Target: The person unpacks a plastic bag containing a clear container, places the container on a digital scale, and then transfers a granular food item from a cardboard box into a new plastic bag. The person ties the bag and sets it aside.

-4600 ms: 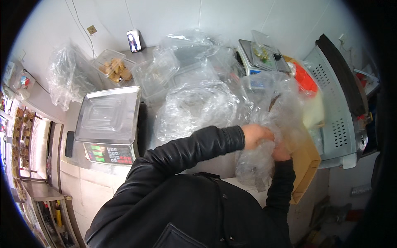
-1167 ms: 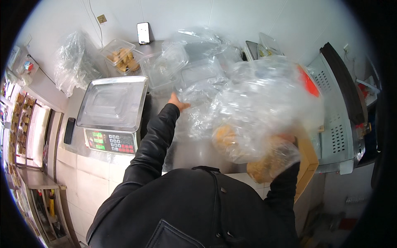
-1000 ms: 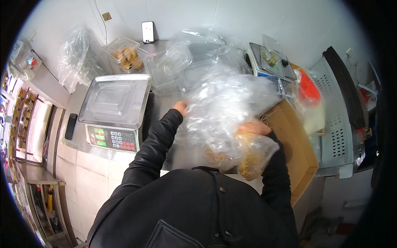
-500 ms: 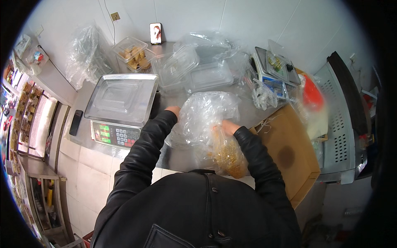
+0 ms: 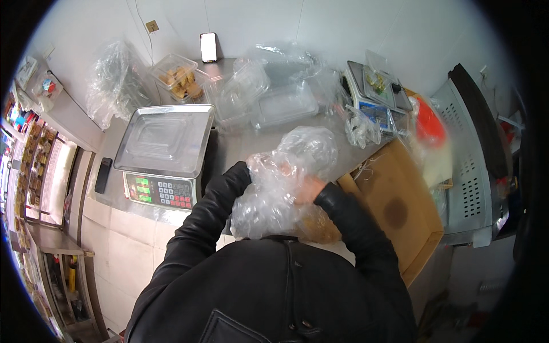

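**Technician A:** State the work area.

**Technician B:** White wall panels [image 5: 257, 23] back a grey metal counter [image 5: 254, 138]. At its left is an electronic scale with a silver pan and lit green displays [image 5: 157, 190]; a clear, rectangular plastic tray [image 5: 157, 137] lies on the pan. Clear plastic containers [image 5: 286, 107] are grouped near the wall, and an open, brown cardboard box [image 5: 420, 206] is at the right.

**Technician A:** Locate the item being handled.

**Technician B:** A large, crumpled sheet or bag of clear plastic film [image 5: 257, 203] is at the counter's near edge, directly before the person's torso. Beside its lower right part is a clear bag with golden-brown contents [image 5: 321, 227], partly covered by film and the right forearm.

**Technician A:** Report the grip.

**Technician B:** Right hand [image 5: 309, 189]: on the film, fingers blurred and partly hidden; finger closure cannot be determined. Left hand [image 5: 254, 162]: at the film's left side, mostly obscured by it; opening and hold cannot be determined.

**Technician A:** Progress?

**Technician B:** Done: the golden-brown contents are inside their bag. Handling of the film is judged incomplete, since it is bunched between both hands and not yet laid aside. Whether the bag's mouth is closed cannot be seen.
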{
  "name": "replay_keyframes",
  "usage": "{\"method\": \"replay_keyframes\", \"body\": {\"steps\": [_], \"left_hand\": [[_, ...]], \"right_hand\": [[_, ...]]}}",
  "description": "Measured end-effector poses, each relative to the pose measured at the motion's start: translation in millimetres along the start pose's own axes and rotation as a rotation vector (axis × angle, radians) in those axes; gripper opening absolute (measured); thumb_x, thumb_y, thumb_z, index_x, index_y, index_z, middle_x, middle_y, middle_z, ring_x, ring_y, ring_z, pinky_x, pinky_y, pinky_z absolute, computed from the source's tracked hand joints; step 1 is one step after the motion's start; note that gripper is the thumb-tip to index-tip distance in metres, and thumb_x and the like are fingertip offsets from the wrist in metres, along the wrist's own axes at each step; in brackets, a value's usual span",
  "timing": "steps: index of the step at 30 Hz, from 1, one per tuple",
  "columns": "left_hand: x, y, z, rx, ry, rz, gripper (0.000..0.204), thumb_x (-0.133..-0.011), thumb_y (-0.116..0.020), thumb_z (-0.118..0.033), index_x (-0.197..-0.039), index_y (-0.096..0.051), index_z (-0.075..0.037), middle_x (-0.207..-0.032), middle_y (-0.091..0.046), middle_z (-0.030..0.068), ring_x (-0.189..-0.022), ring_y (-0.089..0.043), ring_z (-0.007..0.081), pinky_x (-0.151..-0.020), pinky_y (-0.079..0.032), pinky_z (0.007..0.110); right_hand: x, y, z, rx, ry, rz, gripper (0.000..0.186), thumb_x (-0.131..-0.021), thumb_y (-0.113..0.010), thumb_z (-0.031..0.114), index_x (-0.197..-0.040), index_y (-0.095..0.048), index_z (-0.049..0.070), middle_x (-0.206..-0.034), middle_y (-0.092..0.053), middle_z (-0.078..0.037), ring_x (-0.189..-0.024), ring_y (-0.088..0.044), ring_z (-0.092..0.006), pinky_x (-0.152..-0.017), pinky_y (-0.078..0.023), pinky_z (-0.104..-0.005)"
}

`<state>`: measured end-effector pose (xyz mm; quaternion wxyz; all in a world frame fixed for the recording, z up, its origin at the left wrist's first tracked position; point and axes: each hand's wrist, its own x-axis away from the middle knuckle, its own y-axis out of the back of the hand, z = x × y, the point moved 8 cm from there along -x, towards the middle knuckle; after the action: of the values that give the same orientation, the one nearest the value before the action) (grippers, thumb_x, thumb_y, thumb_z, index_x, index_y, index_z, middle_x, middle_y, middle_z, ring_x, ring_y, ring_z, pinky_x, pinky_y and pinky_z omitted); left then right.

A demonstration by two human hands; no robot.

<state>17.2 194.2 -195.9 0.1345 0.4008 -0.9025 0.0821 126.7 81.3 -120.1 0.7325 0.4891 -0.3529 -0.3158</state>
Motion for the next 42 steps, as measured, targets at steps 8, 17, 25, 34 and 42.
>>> {"method": "replay_keyframes", "body": {"steps": [8,17,25,34,42], "left_hand": [[74,52,-125,-1.130,-0.441,-0.872,0.046,-0.067,-0.046,0.006,-0.110,-0.048,-0.009,-0.112,-0.044,0.0143,-0.093,-0.050,0.0309,-0.077,-0.044,0.036],[57,58,-70,-0.522,0.096,-0.333,0.061,-0.066,-0.066,-0.020,-0.118,-0.038,-0.002,-0.075,-0.058,0.0146,-0.071,-0.057,0.0277,-0.066,-0.045,0.034],[51,40,-103,-0.820,-0.482,-0.437,0.057,-0.059,-0.045,0.009,-0.113,-0.040,-0.006,-0.109,-0.046,0.0217,-0.105,-0.043,0.0367,-0.088,-0.037,0.035],[88,59,-168,-1.161,-0.353,-0.824,0.066,-0.059,-0.054,0.005,-0.120,-0.040,-0.018,-0.126,-0.035,0.0160,-0.117,-0.033,0.0341,-0.094,-0.032,0.041],[20,-18,-159,-1.479,-0.227,-0.604,0.053,-0.069,-0.057,-0.011,-0.119,-0.043,-0.021,-0.124,-0.040,0.0128,-0.110,-0.042,0.0299,-0.088,-0.034,0.046]], "right_hand": [[-30,-41,-75,-0.317,0.001,-0.078,0.030,-0.076,-0.050,0.023,-0.098,-0.055,0.003,-0.095,-0.058,-0.016,-0.083,-0.055,-0.0296,-0.076,-0.043,-0.0357],[-2,-15,-72,-0.334,-0.087,-0.166,0.031,-0.075,-0.051,0.021,-0.098,-0.054,0.002,-0.095,-0.057,-0.018,-0.083,-0.054,-0.0331,-0.075,-0.043,-0.0373],[-15,-6,-39,-0.218,-0.112,-0.186,0.034,-0.071,-0.055,0.023,-0.097,-0.054,0.001,-0.093,-0.057,-0.020,-0.083,-0.054,-0.0354,-0.073,-0.044,-0.0389],[-1,-17,-24,-0.414,-0.208,-0.019,0.040,-0.068,-0.060,0.027,-0.094,-0.053,-0.002,-0.084,-0.058,-0.021,-0.081,-0.055,-0.0347,-0.072,-0.044,-0.0383],[-11,-25,-2,-0.080,-0.052,0.039,0.022,-0.069,-0.050,0.015,-0.085,-0.058,0.001,-0.085,-0.058,-0.020,-0.078,-0.056,-0.0338,-0.070,-0.045,-0.0390]]}}
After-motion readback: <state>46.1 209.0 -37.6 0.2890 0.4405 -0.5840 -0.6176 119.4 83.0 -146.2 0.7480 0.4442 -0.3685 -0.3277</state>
